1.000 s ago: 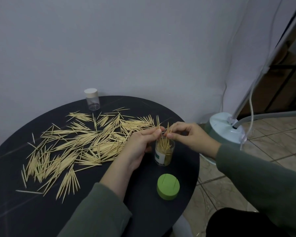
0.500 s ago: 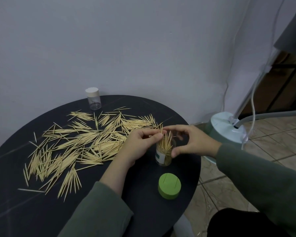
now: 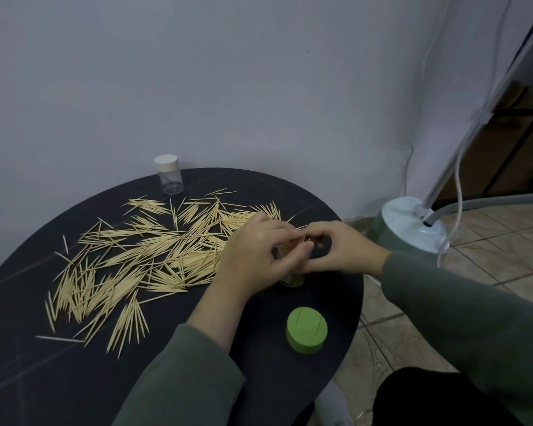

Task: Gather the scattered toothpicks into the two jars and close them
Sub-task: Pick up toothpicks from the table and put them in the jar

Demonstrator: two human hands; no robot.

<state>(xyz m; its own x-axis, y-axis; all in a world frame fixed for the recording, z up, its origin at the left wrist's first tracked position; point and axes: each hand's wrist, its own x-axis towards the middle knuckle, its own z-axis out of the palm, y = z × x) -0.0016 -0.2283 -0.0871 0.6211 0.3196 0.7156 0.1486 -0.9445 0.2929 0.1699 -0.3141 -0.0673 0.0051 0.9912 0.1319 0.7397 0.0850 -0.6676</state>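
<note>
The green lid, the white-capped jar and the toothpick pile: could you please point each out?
green lid (image 3: 306,329), head view, flat top.
white-capped jar (image 3: 168,175), head view, upper clear wall.
toothpick pile (image 3: 142,256), head view, dense middle.

Toothpicks (image 3: 142,256) spread left on table (image 3: 28,379), capped jar (image 3: 168,174) behind, lid (image 3: 306,334) front right

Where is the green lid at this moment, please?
The green lid lies off its jar on the black table, near the right edge, just in front of both hands.
</note>
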